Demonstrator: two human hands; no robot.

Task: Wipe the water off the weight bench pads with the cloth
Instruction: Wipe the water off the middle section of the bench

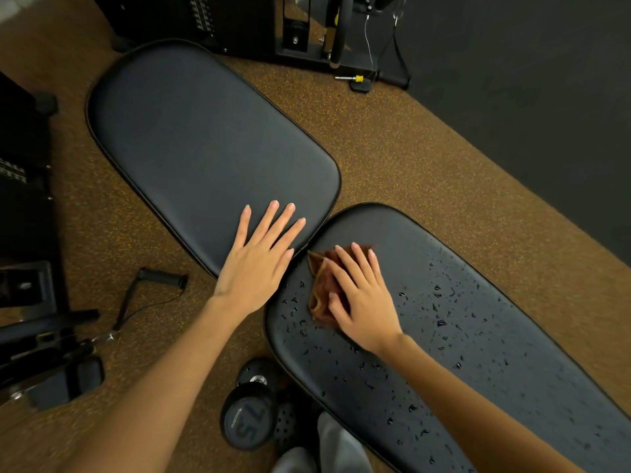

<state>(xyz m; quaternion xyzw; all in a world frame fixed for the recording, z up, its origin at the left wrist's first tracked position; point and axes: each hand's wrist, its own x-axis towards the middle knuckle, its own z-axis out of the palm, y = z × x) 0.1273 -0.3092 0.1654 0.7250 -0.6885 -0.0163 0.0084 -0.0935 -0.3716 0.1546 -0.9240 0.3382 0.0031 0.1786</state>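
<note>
Two black bench pads lie end to end. The far pad [205,141] looks dry and smooth. The near pad [478,336] is dotted with water droplets across most of its surface. A brown cloth [322,288] lies crumpled at the near pad's upper left end. My right hand [362,302] presses flat on the cloth, fingers spread over it. My left hand [259,257] rests flat on the near corner of the far pad, fingers apart, holding nothing.
A dumbbell marked 7.5 [247,418] lies on the speckled brown floor below the pads, beside my shoe. A cable handle [160,278] lies to the left. Machine frames stand at the left edge and at the top. A dark wall runs along the right.
</note>
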